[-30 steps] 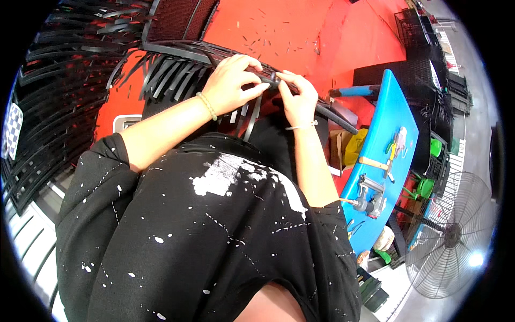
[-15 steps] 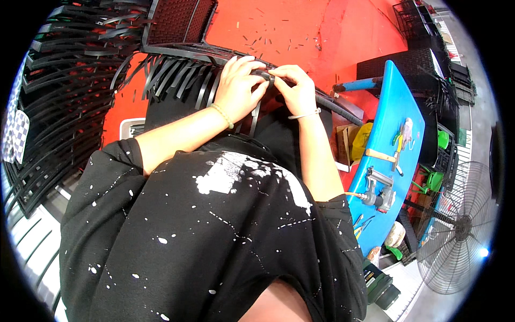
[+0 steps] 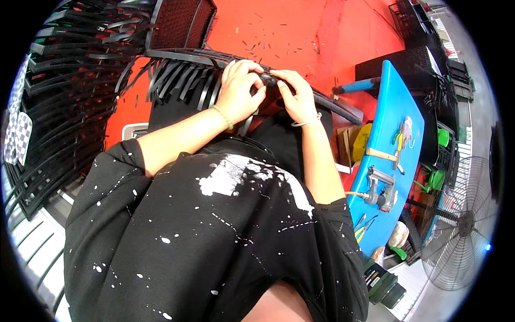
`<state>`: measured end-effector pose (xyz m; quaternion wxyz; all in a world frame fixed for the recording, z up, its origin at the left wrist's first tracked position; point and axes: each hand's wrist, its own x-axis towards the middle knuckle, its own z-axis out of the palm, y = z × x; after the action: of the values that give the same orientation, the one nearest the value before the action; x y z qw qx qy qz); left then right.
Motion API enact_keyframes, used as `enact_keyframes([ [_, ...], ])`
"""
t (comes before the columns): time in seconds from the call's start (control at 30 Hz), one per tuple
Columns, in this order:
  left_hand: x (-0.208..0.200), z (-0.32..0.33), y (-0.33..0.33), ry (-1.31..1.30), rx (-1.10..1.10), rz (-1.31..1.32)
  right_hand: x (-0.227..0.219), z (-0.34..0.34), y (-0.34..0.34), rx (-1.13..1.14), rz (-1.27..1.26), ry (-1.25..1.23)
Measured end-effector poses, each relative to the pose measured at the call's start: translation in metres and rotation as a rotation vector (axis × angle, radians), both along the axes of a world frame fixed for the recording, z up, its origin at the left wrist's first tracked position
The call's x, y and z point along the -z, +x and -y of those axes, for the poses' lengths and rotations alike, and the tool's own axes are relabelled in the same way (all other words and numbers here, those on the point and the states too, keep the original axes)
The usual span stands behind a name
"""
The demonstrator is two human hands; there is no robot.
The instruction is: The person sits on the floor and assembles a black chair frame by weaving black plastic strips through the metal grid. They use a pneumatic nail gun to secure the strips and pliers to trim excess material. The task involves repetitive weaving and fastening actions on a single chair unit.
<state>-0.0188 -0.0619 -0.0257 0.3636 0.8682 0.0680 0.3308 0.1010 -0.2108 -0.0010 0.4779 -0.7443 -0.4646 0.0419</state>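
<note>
Across my lap lies a furniture frame with a black bar point(image 3: 188, 55). Flat black plastic strips point(image 3: 174, 79) hang in a row from its left part. My left hand point(image 3: 241, 91) is closed at the bar, thumb and forefinger pinching a black strip point(image 3: 269, 80) wrapped there. Just to the right, my right hand point(image 3: 298, 99) grips the same strip, its thumb underneath and fingers over the bar. The fingertips hide part of the strip. Farther left, the frame carries a woven dark panel point(image 3: 179, 24).
At right stands a blue table point(image 3: 403, 102) with a hammer point(image 3: 382, 155), an air stapler point(image 3: 381, 188) and pliers point(image 3: 365, 228). A large fan point(image 3: 464, 224) is beyond it. Many black strips point(image 3: 70, 96) stick out at left. Scraps lie on the red floor point(image 3: 300, 24).
My right hand has turned slightly, its thumb now more stretched along the strip. Both hands remain at the same spot on the bar. The view has shifted slightly.
</note>
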Motion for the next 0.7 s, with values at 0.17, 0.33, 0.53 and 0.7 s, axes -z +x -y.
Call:
enact_keyframes([
  [0.17,-0.009,-0.010,-0.021,0.028,0.078,-0.083,-0.006,-0.003,-0.005,0.002,0.000,-0.017],
  [0.33,-0.026,-0.021,-0.025,0.269,0.135,-0.185,0.004,-0.008,-0.005,-0.031,0.139,-0.073],
  [0.53,-0.029,-0.028,-0.020,0.378,0.155,-0.147,-0.004,-0.015,-0.006,-0.038,0.079,-0.186],
  [0.7,-0.032,-0.029,-0.019,0.327,0.162,-0.134,-0.007,-0.016,-0.009,-0.041,0.096,-0.210],
])
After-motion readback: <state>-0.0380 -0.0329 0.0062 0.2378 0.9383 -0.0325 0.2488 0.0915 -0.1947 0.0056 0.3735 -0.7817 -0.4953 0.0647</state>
